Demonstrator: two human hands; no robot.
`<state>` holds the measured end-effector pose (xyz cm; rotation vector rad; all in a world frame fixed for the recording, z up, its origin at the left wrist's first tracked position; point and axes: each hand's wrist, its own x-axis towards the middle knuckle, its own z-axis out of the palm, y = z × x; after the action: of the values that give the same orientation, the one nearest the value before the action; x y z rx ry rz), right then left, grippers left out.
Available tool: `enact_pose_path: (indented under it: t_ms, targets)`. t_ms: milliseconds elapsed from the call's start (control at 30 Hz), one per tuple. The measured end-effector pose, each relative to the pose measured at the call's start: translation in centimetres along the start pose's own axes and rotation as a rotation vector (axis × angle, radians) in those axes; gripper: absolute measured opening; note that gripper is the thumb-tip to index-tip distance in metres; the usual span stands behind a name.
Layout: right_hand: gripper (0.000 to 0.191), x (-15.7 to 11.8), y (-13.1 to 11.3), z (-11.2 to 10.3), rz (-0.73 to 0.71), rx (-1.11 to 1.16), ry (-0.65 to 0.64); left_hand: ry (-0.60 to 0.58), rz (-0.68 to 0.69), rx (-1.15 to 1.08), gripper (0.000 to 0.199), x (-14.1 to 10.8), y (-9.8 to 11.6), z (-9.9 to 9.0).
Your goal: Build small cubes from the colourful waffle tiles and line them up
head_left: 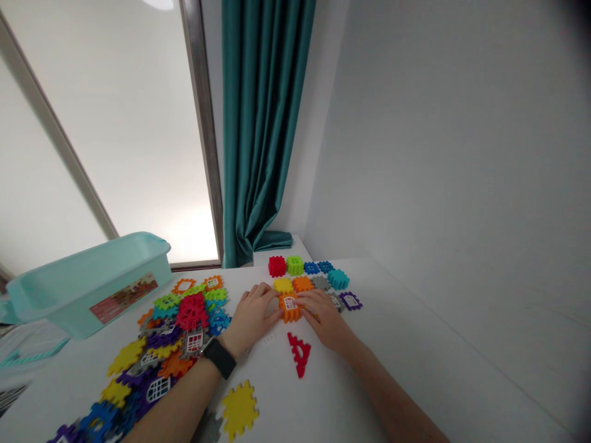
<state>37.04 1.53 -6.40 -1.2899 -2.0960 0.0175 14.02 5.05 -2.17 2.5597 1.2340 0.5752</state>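
Note:
My left hand (252,312) and my right hand (324,319) press in from both sides on an orange cube of interlocking waffle-edged plastic panels (290,307), which has a white window panel on top. A bit of yellow plastic (314,314) shows under my right fingers, but its shape is hidden. A black smartwatch (220,358) sits on my left wrist. Just below the hands lies a flat red triangular piece (300,354). A loose yellow panel (239,409) lies nearer me, beside my left forearm.
Several finished cubes in red, green, blue, yellow, orange and teal stand in rows beyond my hands on the white table (351,369). A large heap of loose panels (161,351) lies to the left. A pale turquoise plastic tub (87,286) stands at the far left, near a window and teal curtain.

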Motion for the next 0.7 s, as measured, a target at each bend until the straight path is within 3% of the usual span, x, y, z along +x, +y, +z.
enact_pose_path:
  t_ms: [700]
  targets:
    - [0.027,-0.04,-0.23,0.08,0.012,0.007,-0.020,-0.028,0.000,-0.021,0.026,0.08,-0.40,0.70]
